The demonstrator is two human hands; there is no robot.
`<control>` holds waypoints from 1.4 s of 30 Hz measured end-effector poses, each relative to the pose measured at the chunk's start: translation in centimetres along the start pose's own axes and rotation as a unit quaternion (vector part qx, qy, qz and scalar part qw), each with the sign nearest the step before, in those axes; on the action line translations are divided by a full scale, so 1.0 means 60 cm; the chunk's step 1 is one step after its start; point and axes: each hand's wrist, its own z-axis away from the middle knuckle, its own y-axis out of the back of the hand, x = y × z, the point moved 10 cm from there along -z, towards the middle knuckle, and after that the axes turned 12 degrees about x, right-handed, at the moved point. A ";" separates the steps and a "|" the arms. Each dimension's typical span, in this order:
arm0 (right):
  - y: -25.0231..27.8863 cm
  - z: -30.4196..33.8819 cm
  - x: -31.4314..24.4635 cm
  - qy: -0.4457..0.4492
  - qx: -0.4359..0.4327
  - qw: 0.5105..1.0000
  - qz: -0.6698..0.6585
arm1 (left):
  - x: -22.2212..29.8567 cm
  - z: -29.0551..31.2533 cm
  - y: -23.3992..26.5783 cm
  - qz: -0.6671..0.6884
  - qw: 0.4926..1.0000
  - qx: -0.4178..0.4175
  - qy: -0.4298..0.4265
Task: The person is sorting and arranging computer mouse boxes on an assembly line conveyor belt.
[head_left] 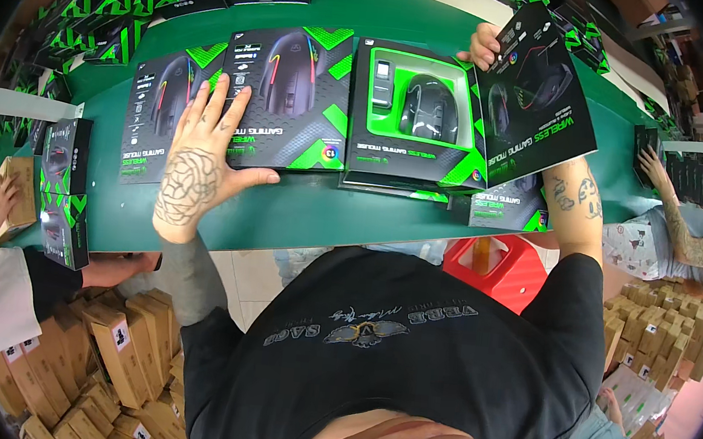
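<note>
Left hand [203, 140]: fingers spread wide across two closed boxes [300, 141]. Right hand [483, 46]: fingers holding raised cover [548, 103] of open mouse box [413, 161], just right on green desk [301, 214]. Printed lettering: green, white.

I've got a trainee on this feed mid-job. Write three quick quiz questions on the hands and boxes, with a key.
1. True or false: the left hand is spread palm down over two closed boxes.
2. What colour is the lining around the black mouse in the open box? a) red b) green c) blue
3. Which hand reaches behind the raised cover?

Key: 1. True. 2. b. 3. The right hand.
</note>
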 end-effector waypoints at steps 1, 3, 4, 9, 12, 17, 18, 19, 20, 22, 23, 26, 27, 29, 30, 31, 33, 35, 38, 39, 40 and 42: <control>-0.011 -0.005 -0.004 -0.008 -0.013 1.000 0.015 | -0.011 0.003 0.003 -0.001 1.000 0.001 0.005; -0.022 -0.003 -0.008 -0.047 0.028 0.991 0.123 | -0.017 0.010 0.007 0.029 1.000 -0.008 -0.003; -0.012 -0.002 0.002 -0.058 0.098 0.957 0.267 | 0.001 0.000 0.030 0.009 0.998 0.050 -0.039; -0.116 -0.066 -0.049 0.106 0.087 0.889 0.438 | 0.013 -0.001 0.042 0.048 0.989 0.102 -0.098; -0.217 -0.130 -0.017 0.152 0.029 0.841 0.519 | 0.034 0.019 0.076 0.029 0.967 0.220 -0.124; -0.220 -0.202 0.048 -0.017 0.106 0.962 0.251 | 0.017 0.098 0.155 0.109 0.838 0.529 -0.073; -0.209 -0.203 0.051 -0.013 0.053 0.988 0.148 | -0.008 0.095 0.156 0.093 0.867 0.490 -0.009; -0.179 -0.203 0.051 -0.007 0.004 0.999 0.041 | -0.039 0.091 0.162 0.079 0.890 0.447 0.050; -0.189 -0.209 0.050 0.009 -0.152 0.987 -0.056 | -0.080 0.091 0.153 0.031 0.914 0.388 0.111; -0.207 -0.189 0.031 0.029 -0.271 0.951 -0.149 | -0.168 0.124 0.123 -0.003 0.932 0.287 0.221; -0.208 -0.193 0.034 -0.002 -0.301 0.940 -0.164 | -0.202 0.148 0.099 0.010 0.932 0.247 0.263; -0.193 -0.209 0.038 -0.019 -0.297 0.923 -0.242 | -0.250 0.187 0.060 0.189 0.905 0.226 0.306; -0.187 -0.201 0.040 -0.019 -0.294 0.925 -0.240 | -0.256 0.198 0.040 0.297 0.868 0.223 0.329; -0.189 -0.195 0.045 -0.034 -0.289 0.932 -0.215 | -0.248 0.198 0.044 0.347 0.844 0.289 0.288; -0.186 -0.199 0.047 -0.027 -0.299 0.933 -0.198 | -0.249 0.198 0.044 0.344 0.843 0.310 0.273; -0.193 -0.194 0.049 -0.029 -0.300 0.932 -0.200 | -0.248 0.207 0.043 0.338 0.842 0.328 0.264; -0.191 -0.192 0.043 0.014 -0.218 0.969 -0.118 | -0.253 0.219 0.037 0.371 0.820 0.350 0.261; -0.193 -0.189 0.040 0.030 -0.204 0.974 -0.098 | -0.251 0.215 0.048 0.401 0.796 0.373 0.258; -0.185 -0.175 0.041 0.016 0.050 0.995 0.089 | -0.213 0.170 0.105 0.266 0.848 0.409 0.208; -0.178 -0.172 0.049 -0.004 0.059 0.988 0.144 | -0.210 0.166 0.125 0.262 0.847 0.411 0.212; -0.178 -0.162 0.034 0.044 0.104 0.951 0.287 | -0.209 0.151 0.142 0.147 0.883 0.381 0.233; -0.212 -0.144 0.007 0.106 0.129 0.834 0.526 | -0.224 0.166 0.137 -0.027 0.899 0.330 0.286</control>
